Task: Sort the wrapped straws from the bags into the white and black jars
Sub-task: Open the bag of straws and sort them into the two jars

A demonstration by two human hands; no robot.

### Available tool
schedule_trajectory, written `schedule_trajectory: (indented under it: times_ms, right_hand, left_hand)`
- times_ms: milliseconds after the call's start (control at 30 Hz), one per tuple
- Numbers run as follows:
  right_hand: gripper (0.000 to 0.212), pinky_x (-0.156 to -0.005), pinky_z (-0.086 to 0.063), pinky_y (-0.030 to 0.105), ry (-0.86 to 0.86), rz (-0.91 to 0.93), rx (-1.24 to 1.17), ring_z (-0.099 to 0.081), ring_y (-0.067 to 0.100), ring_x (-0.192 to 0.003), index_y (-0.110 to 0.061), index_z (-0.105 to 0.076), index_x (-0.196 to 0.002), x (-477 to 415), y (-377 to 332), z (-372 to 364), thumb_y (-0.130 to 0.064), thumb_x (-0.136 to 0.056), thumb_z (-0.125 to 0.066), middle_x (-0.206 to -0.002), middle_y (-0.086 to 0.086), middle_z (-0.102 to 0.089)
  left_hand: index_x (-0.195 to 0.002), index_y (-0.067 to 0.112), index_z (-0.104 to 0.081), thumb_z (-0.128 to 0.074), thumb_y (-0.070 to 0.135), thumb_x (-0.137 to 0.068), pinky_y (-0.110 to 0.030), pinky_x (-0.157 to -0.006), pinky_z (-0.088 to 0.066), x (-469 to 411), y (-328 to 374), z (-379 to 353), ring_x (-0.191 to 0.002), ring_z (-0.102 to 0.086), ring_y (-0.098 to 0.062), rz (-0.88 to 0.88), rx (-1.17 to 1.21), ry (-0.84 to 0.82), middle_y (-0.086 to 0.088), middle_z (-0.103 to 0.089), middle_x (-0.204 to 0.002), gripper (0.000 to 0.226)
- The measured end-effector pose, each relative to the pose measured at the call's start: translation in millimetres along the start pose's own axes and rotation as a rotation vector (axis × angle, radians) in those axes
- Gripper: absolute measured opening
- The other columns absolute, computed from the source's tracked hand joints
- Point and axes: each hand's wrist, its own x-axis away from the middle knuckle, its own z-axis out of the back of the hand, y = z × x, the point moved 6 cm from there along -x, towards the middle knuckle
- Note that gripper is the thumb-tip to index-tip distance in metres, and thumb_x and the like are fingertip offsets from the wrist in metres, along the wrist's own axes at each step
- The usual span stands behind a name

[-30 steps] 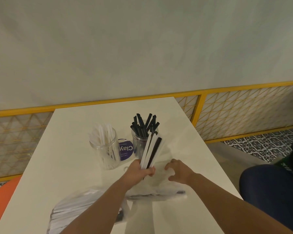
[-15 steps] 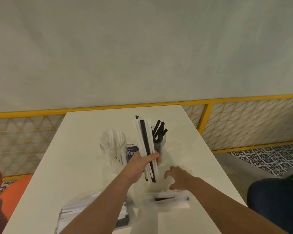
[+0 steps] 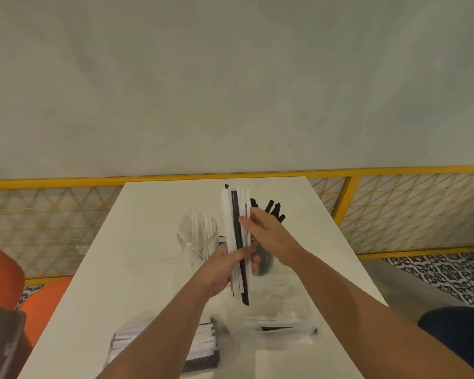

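The left hand's fingers (image 3: pixel 253 262) are curled round a bundle of wrapped straws (image 3: pixel 237 203), with the thumb laid across its front, and they grip it just below its middle. The left hand (image 3: pixel 222 266) holds the bundle nearly upright above the middle of the worktop (image 3: pixel 137 269). Black and white straws are mixed in it, and one long black straw sticks out at the bottom. The right hand's fingers (image 3: pixel 243 220) pinch the straws on the bundle's right side, higher up, thumb in front and the other fingers behind. How many straws they have hold of cannot be told. The right hand (image 3: pixel 271 236) reaches in from the right, and its wrist crosses in front of the black jar.

The white jar (image 3: pixel 197 242), clear glass with white straws standing in it, is just left of the bundle. The black jar (image 3: pixel 263 265) stands just behind and to the right. It is mostly hidden by the hands, and its black straws (image 3: pixel 274 210) fan out above the right hand.

Nearer the front edge lie two clear bags. The left bag (image 3: pixel 203 343) is packed with wrapped straws and passes under the left forearm. The right bag (image 3: pixel 282 321) is nearly flat, with a few straws inside it.

Beyond the far edge a yellow railing (image 3: pixel 175 177) runs along a pale wall (image 3: pixel 230 77). An orange seat (image 3: pixel 0 272) is off the left edge, and patterned floor tiles (image 3: pixel 435 272) are off the right.
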Motion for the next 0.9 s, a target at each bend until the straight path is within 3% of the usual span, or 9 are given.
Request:
schedule_trajectory:
  times_ms: [67,167,267,367,467,600,700,767,900]
  right_hand:
    - [0.031,-0.072,-0.048,0.029,-0.039,-0.072,-0.031,-0.056,0.017,-0.074,0.001,-0.057,-0.095,-4,1,-6,-0.030,-0.092,-0.054,-0.081,0.011,-0.058]
    - [0.031,-0.085,-0.054,0.043,-0.066,-0.111,-0.084,-0.067,0.031,-0.093,-0.003,-0.059,-0.105,-7,0,-14,-0.031,-0.093,-0.052,-0.103,0.021,-0.066]
    - [0.041,-0.080,-0.052,0.054,-0.054,-0.155,-0.087,-0.064,0.042,-0.090,-0.001,-0.053,-0.112,-9,-2,-22,-0.037,-0.093,-0.050,-0.110,0.029,-0.060]
    - [0.037,-0.069,-0.051,0.045,-0.030,-0.165,-0.133,-0.061,0.036,-0.086,-0.005,-0.052,-0.110,-11,-6,-28,-0.038,-0.094,-0.048,-0.102,0.024,-0.061]
    - [0.036,-0.087,-0.052,0.046,0.024,-0.127,-0.074,-0.062,0.032,-0.099,-0.005,-0.051,-0.109,-16,-12,-31,-0.037,-0.095,-0.044,-0.108,0.021,-0.061]
    - [0.028,-0.065,-0.044,0.024,0.048,-0.099,-0.031,-0.053,0.013,-0.078,-0.003,-0.046,-0.104,-22,-20,-37,-0.030,-0.099,-0.036,-0.090,0.006,-0.055]
    - [0.026,-0.070,-0.045,0.020,0.064,-0.088,-0.125,-0.056,0.013,-0.086,-0.003,-0.045,-0.112,-26,-26,-45,-0.023,-0.100,-0.035,-0.086,-0.002,-0.057]
    - [0.023,-0.069,-0.047,0.021,0.084,-0.081,-0.163,-0.057,0.013,-0.080,-0.002,-0.044,-0.109,-28,-29,-51,-0.021,-0.100,-0.035,-0.079,-0.002,-0.056]
    - [0.011,-0.060,-0.048,0.017,0.146,-0.056,-0.262,-0.056,0.007,-0.065,-0.009,-0.041,-0.099,-34,-38,-56,-0.017,-0.101,-0.034,-0.076,0.000,-0.052]
  left_hand:
    - [-0.085,0.012,-0.064,-0.053,0.012,-0.094,-0.028,-0.068,-0.050,4,5,2,-0.065,-0.060,-0.016,-0.007,-0.034,-0.007,-0.007,-0.064,-0.072,0.015]
    - [-0.091,0.010,-0.062,-0.050,0.012,-0.095,-0.026,-0.066,-0.051,9,10,5,-0.064,-0.059,-0.016,-0.021,-0.015,-0.011,-0.009,-0.063,-0.073,0.013]
    - [-0.105,0.004,-0.059,-0.047,0.013,-0.097,-0.025,-0.066,-0.053,12,12,10,-0.065,-0.062,-0.015,-0.024,0.044,0.002,-0.012,-0.064,-0.079,0.017]
    - [-0.114,-0.002,-0.059,-0.049,0.017,-0.097,-0.029,-0.071,-0.054,12,13,17,-0.070,-0.063,-0.019,-0.026,0.057,0.049,-0.017,-0.065,-0.088,0.028]
    - [-0.115,0.000,-0.059,-0.051,0.018,-0.096,-0.038,-0.081,-0.056,12,12,24,-0.079,-0.065,-0.026,-0.014,0.127,0.114,-0.021,-0.067,-0.093,0.028]
    - [-0.118,0.010,-0.060,-0.049,0.015,-0.096,-0.048,-0.095,-0.051,13,15,36,-0.101,-0.066,-0.036,-0.035,0.160,0.197,-0.022,-0.069,-0.108,0.025]
    - [-0.120,0.009,-0.059,-0.048,0.011,-0.095,-0.035,-0.084,-0.056,13,19,46,-0.101,-0.067,-0.028,-0.059,0.100,0.275,-0.017,-0.069,-0.109,0.027]
    - [-0.116,0.011,-0.060,-0.048,0.009,-0.095,-0.024,-0.073,-0.057,15,22,52,-0.096,-0.069,-0.021,-0.076,0.089,0.320,-0.013,-0.070,-0.105,0.025]
    - [-0.104,0.013,-0.065,-0.050,0.010,-0.094,-0.030,-0.078,-0.056,20,32,66,-0.093,-0.069,-0.022,-0.116,0.049,0.383,-0.009,-0.072,-0.098,0.018]
